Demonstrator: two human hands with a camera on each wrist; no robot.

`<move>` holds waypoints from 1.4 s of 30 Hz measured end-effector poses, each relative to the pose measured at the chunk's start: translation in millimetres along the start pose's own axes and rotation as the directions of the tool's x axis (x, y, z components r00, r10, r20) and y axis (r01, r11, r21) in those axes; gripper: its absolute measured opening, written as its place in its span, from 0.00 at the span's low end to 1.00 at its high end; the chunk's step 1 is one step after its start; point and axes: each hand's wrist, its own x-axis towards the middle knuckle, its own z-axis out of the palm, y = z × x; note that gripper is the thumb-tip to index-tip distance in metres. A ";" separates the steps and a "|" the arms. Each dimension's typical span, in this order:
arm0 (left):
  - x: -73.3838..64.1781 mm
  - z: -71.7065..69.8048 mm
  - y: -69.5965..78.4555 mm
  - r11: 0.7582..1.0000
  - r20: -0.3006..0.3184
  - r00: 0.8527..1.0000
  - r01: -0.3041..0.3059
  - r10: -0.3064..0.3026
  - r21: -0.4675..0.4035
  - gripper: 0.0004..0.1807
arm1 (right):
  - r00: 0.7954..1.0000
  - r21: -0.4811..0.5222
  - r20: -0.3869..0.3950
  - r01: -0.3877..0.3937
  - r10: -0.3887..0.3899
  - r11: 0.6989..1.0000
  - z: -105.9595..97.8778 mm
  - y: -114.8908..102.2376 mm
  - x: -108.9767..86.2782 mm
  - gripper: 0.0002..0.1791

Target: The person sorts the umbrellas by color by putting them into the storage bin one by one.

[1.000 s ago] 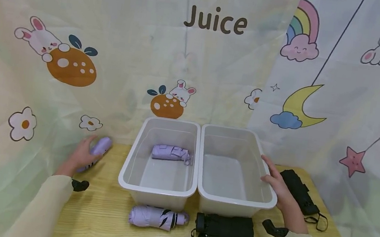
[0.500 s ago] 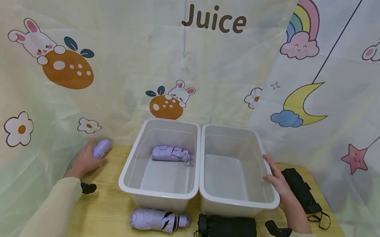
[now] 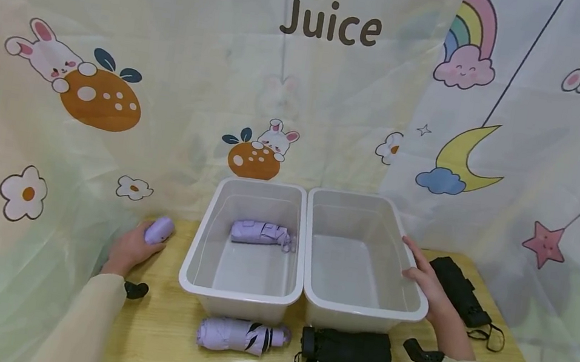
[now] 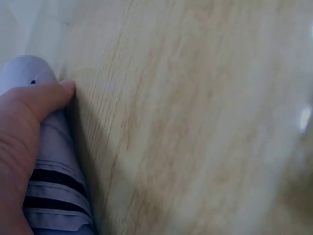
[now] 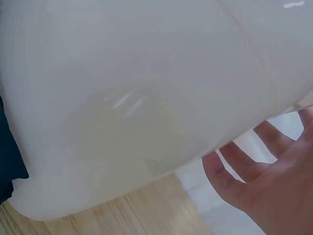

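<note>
At the table's left side my left hand [image 3: 129, 248] grips a folded lilac umbrella [image 3: 159, 230]; its far end sticks out past the hand. In the left wrist view, the thumb lies across this umbrella [image 4: 57, 147], which has dark stripes near its lower part. My right hand [image 3: 432, 288] touches the outer right side of the right white bin [image 3: 361, 308], its fingers fairly straight against the wall. The right wrist view has those fingertips at the bin's edge [image 5: 146, 178]. Another lilac umbrella [image 3: 258, 233] lies inside the left white bin [image 3: 239, 295].
In front of the left bin lies a lilac umbrella [image 3: 242, 337]. A black umbrella [image 3: 352, 357] lies before the right bin. Another black umbrella [image 3: 457, 289] with a wrist loop lies right of the right hand. A printed curtain [image 3: 200, 71] hangs behind the wooden table [image 3: 165, 336].
My left hand has settled further round the lilac umbrella, whose visible end has shifted slightly. My right hand stays at the right bin. The head view has moved a little.
</note>
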 end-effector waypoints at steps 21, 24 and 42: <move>-18.2 -73.6 52.4 0.947 -0.048 0.945 -0.322 0.322 0.017 0.42 | 1.000 0.031 -0.003 0.023 -0.022 0.999 0.9 1.7 -0.3 0.38; -22.4 -89.0 65.1 0.931 -0.047 0.930 -0.363 0.365 0.031 0.41 | 1.000 0.029 0.001 0.021 -0.021 0.999 0.9 1.0 -0.1 0.38; -14.7 -125.5 193.0 0.818 0.048 0.820 -0.573 0.571 0.050 0.37 | 1.000 0.039 0.022 0.003 -0.004 0.999 -1.3 1.1 -0.5 0.38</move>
